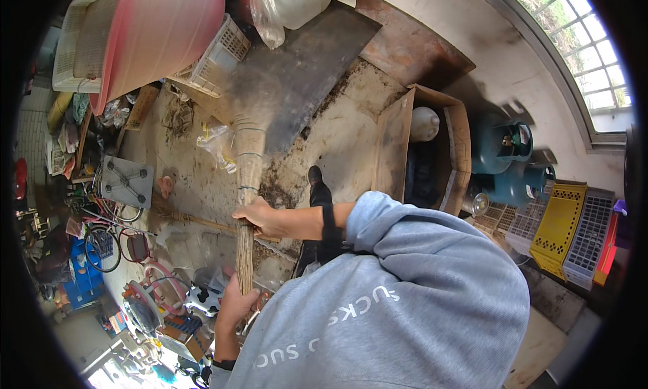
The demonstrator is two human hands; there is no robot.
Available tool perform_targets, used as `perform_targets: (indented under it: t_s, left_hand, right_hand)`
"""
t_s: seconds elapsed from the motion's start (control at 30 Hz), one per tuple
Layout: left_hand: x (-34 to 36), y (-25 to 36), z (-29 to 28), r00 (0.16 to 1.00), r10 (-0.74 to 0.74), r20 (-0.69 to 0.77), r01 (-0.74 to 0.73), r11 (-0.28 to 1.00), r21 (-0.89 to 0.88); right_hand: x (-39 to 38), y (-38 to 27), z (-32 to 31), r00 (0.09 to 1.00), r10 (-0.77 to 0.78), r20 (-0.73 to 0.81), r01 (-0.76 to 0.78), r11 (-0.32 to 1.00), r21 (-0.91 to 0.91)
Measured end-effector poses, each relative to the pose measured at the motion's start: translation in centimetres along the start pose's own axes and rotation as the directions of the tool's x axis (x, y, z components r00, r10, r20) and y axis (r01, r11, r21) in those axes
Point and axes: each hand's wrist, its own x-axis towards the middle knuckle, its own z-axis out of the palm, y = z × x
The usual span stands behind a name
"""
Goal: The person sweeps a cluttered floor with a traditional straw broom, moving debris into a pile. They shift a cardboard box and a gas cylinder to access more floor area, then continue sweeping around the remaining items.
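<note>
A straw broom (pixel 250 163) with bands tied around it is in both my hands. My right hand (pixel 258 217) wraps around the handle just below the bound straw. Lower down, near the handle's end, my left hand (pixel 236 302) is closed on it. The broom's bristle end is smeared by motion and overlaps the edge of a dark flat board (pixel 304 65) on the floor. Beside the bristles lies a crumpled clear plastic bag (pixel 217 146). A second broom (pixel 196 219) lies on the dirty floor, its handle passing behind the one I hold.
A large pink tub (pixel 162 38) and a white crate (pixel 219 55) stand at far left. To the right are an open cardboard box (pixel 459 146), teal gas cylinders (pixel 496 149) and a yellow crate (pixel 559 220). A stool (pixel 127 181) and bicycle (pixel 101 247) crowd the left.
</note>
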Motion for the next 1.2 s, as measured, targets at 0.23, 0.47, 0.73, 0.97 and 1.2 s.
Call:
perform_targets:
  t_s: [0.23,0.47,0.73,0.97,1.2]
  left_hand:
    - [9.2,7.5,-2.1,0.921,0.363,0.140,-0.388,0.828,0.405]
    - [23.1,20.2,-3.0,0.809,0.357,0.468,-0.587,0.547,0.597]
    - [30.0,26.0,1.4,0.777,0.356,0.519,-0.608,0.637,0.474]
    - [28.7,23.7,2.5,0.861,0.357,0.363,-0.505,0.694,0.513]
    - [30.0,24.2,-0.5,0.813,0.331,0.479,-0.581,0.514,0.631]
  right_hand:
    - [-0.9,-6.1,-8.2,0.990,-0.032,-0.138,0.104,0.821,0.561]
    - [5.6,-11.9,-17.7,0.961,-0.138,-0.241,0.276,0.565,0.778]
    - [5.7,-18.8,-21.9,0.906,-0.165,-0.390,0.422,0.427,0.800]
    - [4.8,-20.6,-22.8,0.969,-0.169,-0.181,0.247,0.606,0.756]
    - [4.5,-19.2,-24.8,0.975,0.133,0.178,-0.220,0.478,0.850]
